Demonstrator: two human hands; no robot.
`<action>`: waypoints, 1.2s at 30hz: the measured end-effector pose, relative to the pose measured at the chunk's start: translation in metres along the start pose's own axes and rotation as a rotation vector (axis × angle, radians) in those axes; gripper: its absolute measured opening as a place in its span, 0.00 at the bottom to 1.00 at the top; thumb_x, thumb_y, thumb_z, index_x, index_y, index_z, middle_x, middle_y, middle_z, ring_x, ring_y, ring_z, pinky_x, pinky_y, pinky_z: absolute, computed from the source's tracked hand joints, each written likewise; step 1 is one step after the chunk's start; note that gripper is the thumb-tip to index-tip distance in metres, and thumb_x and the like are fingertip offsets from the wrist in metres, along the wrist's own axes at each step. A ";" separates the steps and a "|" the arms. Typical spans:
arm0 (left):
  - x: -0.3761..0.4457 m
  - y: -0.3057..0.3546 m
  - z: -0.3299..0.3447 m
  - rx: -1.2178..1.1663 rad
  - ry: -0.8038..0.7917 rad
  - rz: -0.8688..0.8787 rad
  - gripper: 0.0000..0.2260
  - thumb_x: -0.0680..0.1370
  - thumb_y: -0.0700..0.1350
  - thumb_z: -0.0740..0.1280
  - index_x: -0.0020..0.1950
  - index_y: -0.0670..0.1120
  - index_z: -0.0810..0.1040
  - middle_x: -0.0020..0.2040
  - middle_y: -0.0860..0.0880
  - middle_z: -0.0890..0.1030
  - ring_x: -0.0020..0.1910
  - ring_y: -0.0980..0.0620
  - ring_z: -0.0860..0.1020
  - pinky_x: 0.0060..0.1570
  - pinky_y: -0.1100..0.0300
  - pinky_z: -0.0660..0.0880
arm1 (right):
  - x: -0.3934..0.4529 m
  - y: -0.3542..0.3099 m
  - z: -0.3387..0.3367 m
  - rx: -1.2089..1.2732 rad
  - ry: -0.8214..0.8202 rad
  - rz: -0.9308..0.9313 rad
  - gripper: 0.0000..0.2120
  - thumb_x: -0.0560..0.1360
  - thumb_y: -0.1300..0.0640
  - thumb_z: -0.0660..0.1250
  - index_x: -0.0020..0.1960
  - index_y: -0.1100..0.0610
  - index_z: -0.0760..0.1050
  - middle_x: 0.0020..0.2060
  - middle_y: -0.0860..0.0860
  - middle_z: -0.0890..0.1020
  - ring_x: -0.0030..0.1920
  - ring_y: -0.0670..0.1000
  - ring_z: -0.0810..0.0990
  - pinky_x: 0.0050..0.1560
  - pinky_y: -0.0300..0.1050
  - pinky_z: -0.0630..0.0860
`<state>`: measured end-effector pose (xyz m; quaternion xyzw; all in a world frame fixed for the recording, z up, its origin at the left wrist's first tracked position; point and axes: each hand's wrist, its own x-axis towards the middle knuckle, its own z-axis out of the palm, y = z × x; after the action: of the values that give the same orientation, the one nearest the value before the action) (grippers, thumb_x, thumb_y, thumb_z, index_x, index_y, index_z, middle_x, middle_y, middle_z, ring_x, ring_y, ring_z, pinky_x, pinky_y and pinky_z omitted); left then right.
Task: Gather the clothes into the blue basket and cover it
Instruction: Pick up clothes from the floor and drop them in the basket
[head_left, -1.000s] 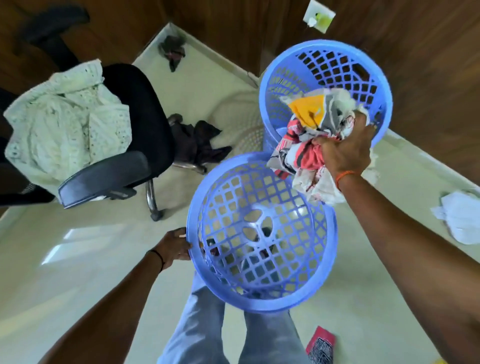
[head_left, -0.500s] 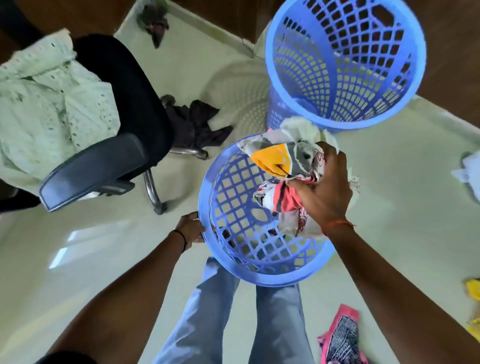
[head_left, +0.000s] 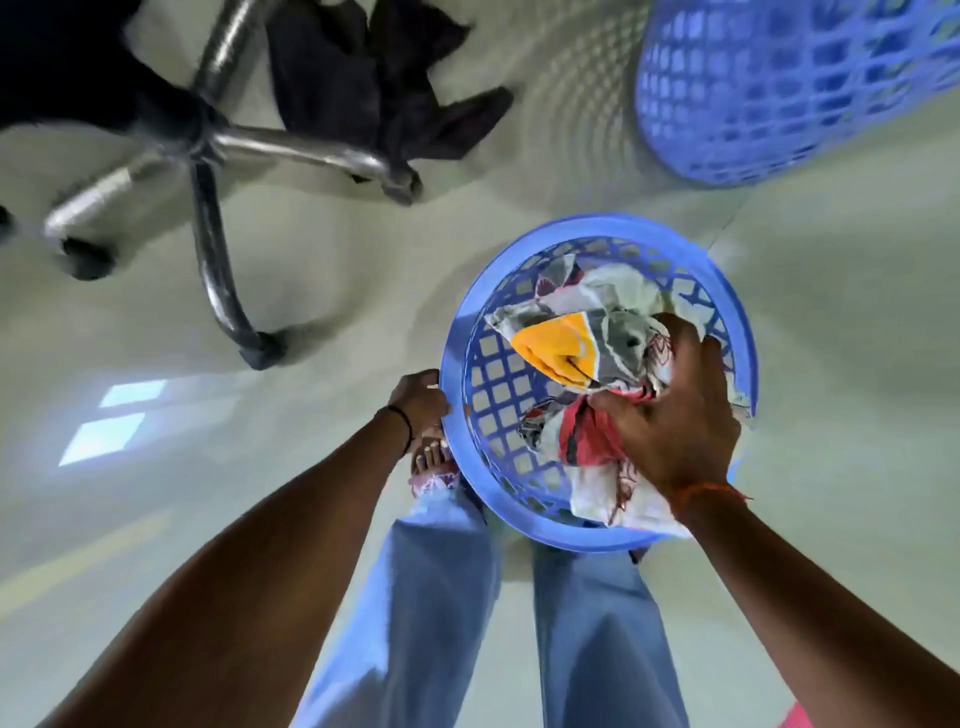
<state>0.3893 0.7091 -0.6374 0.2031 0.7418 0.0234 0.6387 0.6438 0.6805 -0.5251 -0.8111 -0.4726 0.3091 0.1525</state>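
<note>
Now that our bundle of clothes (head_left: 582, 358) has moved from the tall basket (head_left: 779, 88) into the shallow blue basket (head_left: 457, 374), 1 load is gathered, our right hand (head_left: 670, 421) still clutching it, our left hand (head_left: 421, 400) gripping the rim.
</note>
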 end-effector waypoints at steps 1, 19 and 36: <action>0.013 -0.007 0.002 0.005 0.004 0.003 0.18 0.77 0.28 0.62 0.66 0.38 0.74 0.47 0.41 0.80 0.44 0.44 0.79 0.33 0.57 0.78 | 0.006 0.011 0.013 -0.009 -0.011 -0.003 0.37 0.60 0.43 0.74 0.66 0.44 0.65 0.60 0.50 0.72 0.63 0.59 0.73 0.52 0.59 0.76; -0.254 0.202 0.067 -0.212 -0.547 0.238 0.13 0.78 0.51 0.65 0.57 0.48 0.83 0.55 0.47 0.85 0.52 0.51 0.83 0.57 0.57 0.78 | 0.002 -0.092 -0.149 1.003 -0.077 0.216 0.32 0.58 0.64 0.76 0.62 0.54 0.78 0.57 0.56 0.84 0.58 0.60 0.82 0.64 0.62 0.75; -0.351 0.473 0.142 -0.153 -0.316 0.817 0.20 0.73 0.60 0.67 0.59 0.49 0.74 0.53 0.48 0.78 0.48 0.53 0.77 0.57 0.53 0.71 | 0.196 -0.163 -0.393 1.236 -0.149 0.291 0.19 0.79 0.42 0.59 0.46 0.55 0.79 0.33 0.51 0.84 0.34 0.50 0.83 0.44 0.43 0.81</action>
<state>0.6891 0.9941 -0.1949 0.4326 0.4902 0.2972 0.6958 0.8592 0.9494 -0.2075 -0.6058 -0.1014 0.5978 0.5152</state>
